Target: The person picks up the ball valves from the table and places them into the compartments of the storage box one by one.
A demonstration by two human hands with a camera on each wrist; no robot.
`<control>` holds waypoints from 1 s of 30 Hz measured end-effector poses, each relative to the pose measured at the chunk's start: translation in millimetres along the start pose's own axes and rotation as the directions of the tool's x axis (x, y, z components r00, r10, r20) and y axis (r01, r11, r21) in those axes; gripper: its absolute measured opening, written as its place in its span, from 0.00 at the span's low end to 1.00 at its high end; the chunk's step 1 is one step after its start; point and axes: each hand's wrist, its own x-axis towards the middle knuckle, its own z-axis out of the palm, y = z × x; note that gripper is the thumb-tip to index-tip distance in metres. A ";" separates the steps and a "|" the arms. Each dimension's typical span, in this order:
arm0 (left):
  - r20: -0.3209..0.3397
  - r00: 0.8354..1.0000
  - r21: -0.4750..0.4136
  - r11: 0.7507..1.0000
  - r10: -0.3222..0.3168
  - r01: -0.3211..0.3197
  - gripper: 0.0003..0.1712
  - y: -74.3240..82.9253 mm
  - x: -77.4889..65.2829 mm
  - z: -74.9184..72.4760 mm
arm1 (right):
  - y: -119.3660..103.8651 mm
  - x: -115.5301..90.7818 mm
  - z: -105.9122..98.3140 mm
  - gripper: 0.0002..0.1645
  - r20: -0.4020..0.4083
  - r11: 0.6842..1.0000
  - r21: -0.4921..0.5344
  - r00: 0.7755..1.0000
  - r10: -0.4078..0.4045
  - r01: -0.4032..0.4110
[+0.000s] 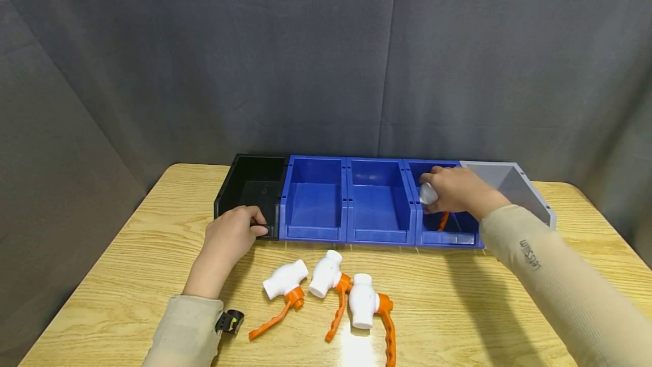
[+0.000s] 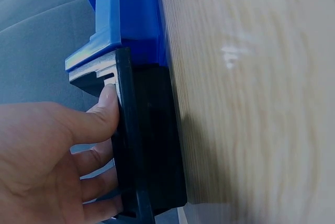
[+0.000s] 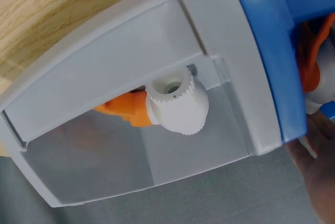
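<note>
My left hand [image 1: 235, 237] grips the front rim of the black bin [image 1: 257, 186]; the left wrist view has the thumb on the rim and the fingers curled round it. In the rightmost blue bin [image 1: 450, 238], my right hand [image 1: 455, 188] holds a white ball valve [image 1: 428, 193] with an orange handle. Part of that valve is hidden by the fingers. On the table in front of the bins lie three more white valves with orange handles: a left one [image 1: 285, 280], a middle one [image 1: 326, 274] and a right one [image 1: 363, 302].
Two other blue bins, one left [image 1: 312, 235] and one right [image 1: 382, 237], stand between the black bin and the rightmost blue one. At the right end, a grey bin [image 3: 104, 56] contains another valve [image 3: 180, 106]. Behind the wooden table [image 1: 438, 310] hangs a grey curtain [image 1: 305, 61].
</note>
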 end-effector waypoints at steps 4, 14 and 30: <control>0.002 1.000 -0.001 1.000 0.001 -0.001 0.04 0.7 0.1 0.1 | -1.2 1.1 2.9 0.31 0.002 1.000 -0.017 1.000 -0.008 0.008; 0.002 1.000 -0.001 1.000 0.006 -0.006 0.04 1.6 1.8 2.4 | -3.6 3.3 7.3 0.37 0.061 0.999 -0.036 0.998 0.032 -0.030; 0.009 1.000 -0.003 1.000 -0.006 0.006 0.03 2.2 2.5 2.5 | -7.9 1.8 10.0 0.37 0.076 0.999 -0.026 0.997 0.035 -0.033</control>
